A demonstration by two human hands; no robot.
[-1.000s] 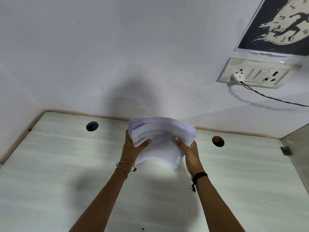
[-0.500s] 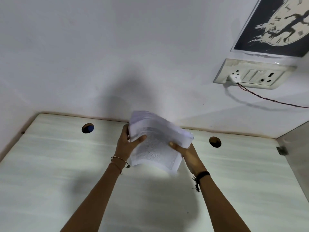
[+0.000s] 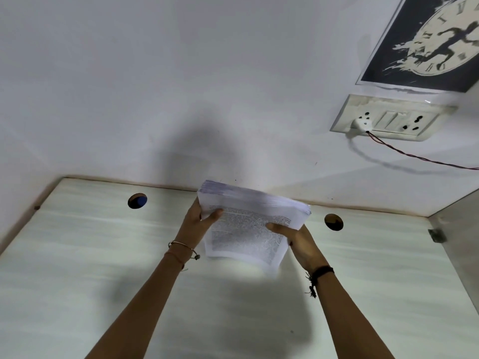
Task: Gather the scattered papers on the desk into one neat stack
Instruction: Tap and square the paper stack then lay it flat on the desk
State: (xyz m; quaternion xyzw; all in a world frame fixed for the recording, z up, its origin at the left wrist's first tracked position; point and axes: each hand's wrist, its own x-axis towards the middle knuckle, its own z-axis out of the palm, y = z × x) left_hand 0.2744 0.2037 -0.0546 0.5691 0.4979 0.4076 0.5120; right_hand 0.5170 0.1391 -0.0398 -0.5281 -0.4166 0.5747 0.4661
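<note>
A thick stack of printed white papers (image 3: 248, 224) stands on edge, tilted, above the pale desk (image 3: 77, 268) near its back edge. My left hand (image 3: 197, 221) grips the stack's left side, thumb over the front sheet. My right hand (image 3: 295, 239) holds the right side from below, thumb pressed on the printed page. The front sheet faces me with dense text. The stack's lower edge is blurred and sits close to the desk surface; I cannot tell if it touches.
Two round cable holes (image 3: 137, 200) (image 3: 333, 222) pierce the desk on either side of the stack. A white wall rises behind, with a socket panel (image 3: 388, 117), a plugged-in red-black wire (image 3: 420, 158) and a clock poster (image 3: 425, 42). A side panel (image 3: 461, 242) bounds the right.
The stack has tipped and come back lower between my hands, its top edge tilting down to the right. Both hands keep their grip in about the same place.
</note>
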